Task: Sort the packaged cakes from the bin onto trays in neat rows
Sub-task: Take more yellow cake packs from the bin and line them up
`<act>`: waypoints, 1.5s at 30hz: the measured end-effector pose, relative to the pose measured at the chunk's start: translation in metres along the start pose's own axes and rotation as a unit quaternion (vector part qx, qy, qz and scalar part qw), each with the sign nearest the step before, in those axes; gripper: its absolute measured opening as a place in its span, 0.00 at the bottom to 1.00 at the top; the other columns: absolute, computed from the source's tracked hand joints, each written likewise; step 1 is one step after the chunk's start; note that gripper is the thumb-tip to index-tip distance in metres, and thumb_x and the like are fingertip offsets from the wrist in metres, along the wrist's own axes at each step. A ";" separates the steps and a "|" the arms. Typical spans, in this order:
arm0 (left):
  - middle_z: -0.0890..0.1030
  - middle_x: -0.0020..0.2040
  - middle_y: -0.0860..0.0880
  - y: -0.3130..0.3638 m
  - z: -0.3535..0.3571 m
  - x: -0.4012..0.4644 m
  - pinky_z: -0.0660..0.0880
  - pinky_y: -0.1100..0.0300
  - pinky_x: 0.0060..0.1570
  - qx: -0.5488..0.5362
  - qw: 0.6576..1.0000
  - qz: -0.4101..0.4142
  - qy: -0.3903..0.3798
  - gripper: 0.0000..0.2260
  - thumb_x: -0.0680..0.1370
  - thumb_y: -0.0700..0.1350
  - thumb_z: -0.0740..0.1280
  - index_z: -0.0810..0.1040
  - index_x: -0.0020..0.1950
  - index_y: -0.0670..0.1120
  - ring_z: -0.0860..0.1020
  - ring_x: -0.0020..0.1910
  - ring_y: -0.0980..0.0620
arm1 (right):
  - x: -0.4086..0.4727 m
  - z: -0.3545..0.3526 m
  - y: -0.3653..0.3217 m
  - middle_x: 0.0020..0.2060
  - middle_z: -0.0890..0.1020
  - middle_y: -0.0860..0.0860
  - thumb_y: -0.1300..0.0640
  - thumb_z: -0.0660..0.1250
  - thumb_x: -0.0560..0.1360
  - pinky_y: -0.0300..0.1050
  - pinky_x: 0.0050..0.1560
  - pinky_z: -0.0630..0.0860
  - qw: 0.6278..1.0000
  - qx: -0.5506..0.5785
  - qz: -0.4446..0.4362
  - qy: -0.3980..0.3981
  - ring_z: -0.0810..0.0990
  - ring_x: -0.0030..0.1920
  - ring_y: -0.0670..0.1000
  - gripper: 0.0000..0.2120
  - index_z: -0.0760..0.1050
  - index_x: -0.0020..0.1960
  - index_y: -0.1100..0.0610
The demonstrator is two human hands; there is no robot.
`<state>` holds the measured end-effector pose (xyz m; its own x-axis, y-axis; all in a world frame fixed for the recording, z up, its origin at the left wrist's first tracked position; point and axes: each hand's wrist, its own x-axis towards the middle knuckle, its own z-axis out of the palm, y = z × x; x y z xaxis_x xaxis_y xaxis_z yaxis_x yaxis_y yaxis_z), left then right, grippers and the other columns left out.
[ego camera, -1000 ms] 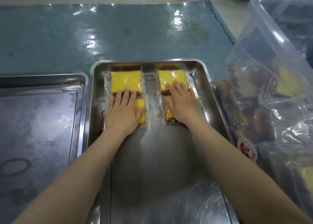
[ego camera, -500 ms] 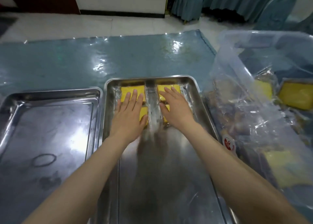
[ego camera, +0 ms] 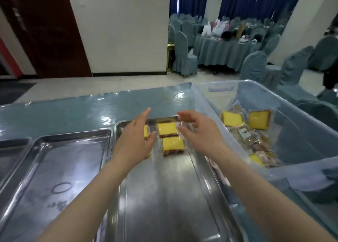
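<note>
Head view: both hands, left hand [ego camera: 136,143] and right hand [ego camera: 198,134], are held with fingers released, grasping nothing, above the tray [ego camera: 164,196]. Four cakes [ego camera: 167,129] lie at its twelve-o'clock end; two are half hidden. More must be fetched from the bin [ego camera: 292,132] at three o'clock.

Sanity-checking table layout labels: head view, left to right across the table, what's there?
Bare steel tray → left hand → tray with yellow packaged cakes → right hand → clear plastic bin holding more cakes.
</note>
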<state>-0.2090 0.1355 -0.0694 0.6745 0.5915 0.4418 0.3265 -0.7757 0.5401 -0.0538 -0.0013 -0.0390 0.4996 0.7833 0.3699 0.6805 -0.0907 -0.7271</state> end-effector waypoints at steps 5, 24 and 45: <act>0.69 0.70 0.56 0.049 0.001 0.004 0.66 0.57 0.62 -0.089 0.996 0.015 0.017 0.28 0.76 0.49 0.64 0.57 0.74 0.57 0.68 0.68 0.56 | -0.018 -0.061 0.003 0.49 0.81 0.35 0.54 0.70 0.73 0.29 0.53 0.71 0.999 -0.010 -0.023 0.034 0.77 0.52 0.34 0.16 0.74 0.59 0.41; 0.74 0.60 0.59 0.193 0.168 0.107 0.70 0.65 0.54 -0.253 0.959 -0.076 -0.101 0.21 0.77 0.46 0.64 0.64 0.67 0.63 0.73 0.60 0.63 | 0.054 -0.270 0.232 0.63 0.74 0.48 0.47 0.65 0.75 0.47 0.58 0.70 0.884 -0.434 0.012 -0.172 0.71 0.63 0.51 0.22 0.70 0.68 0.47; 0.78 0.40 0.48 0.141 0.328 0.213 0.73 0.56 0.43 0.002 0.943 -0.297 -0.151 0.28 0.71 0.36 0.69 0.65 0.70 0.43 0.77 0.43 0.47 | 0.104 -0.242 0.281 0.58 0.74 0.55 0.63 0.59 0.77 0.48 0.43 0.65 0.801 -0.540 -0.105 -0.237 0.76 0.55 0.58 0.15 0.73 0.62 0.57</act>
<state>0.1979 0.0800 -0.1340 0.5296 0.8327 -0.1619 0.7075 -0.3282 0.6259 0.3194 -0.0943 -0.0649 0.2274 0.9734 -0.0287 0.9177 -0.2043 0.3407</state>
